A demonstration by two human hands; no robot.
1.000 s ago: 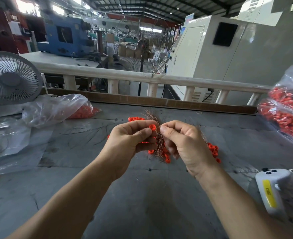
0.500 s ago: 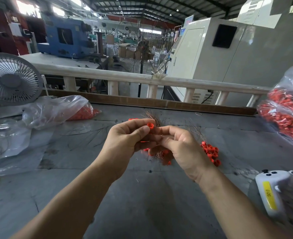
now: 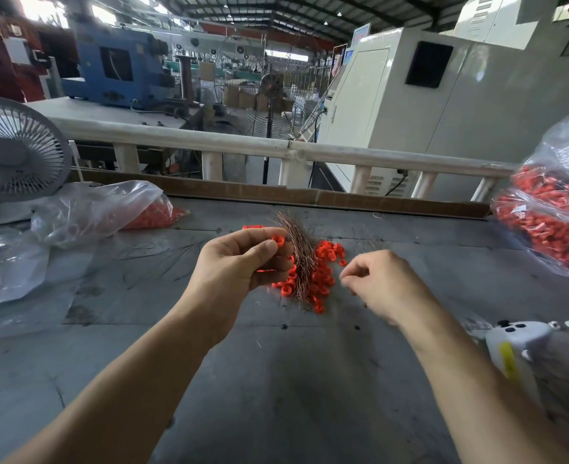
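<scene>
Fingers of left hand [image 3: 239, 262] pinch a ring [image 3: 278, 241] and grip a wire bundle [image 3: 301, 259]; right hand [image 3: 382, 283], nearby, curled, contents indiscernible.

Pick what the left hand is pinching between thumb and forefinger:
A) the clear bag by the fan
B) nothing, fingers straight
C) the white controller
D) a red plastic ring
D: the left hand pinches a red plastic ring at the tips of thumb and forefinger, and the copper wire bundle stands up out of the same hand, just to the right of the ring.
</scene>
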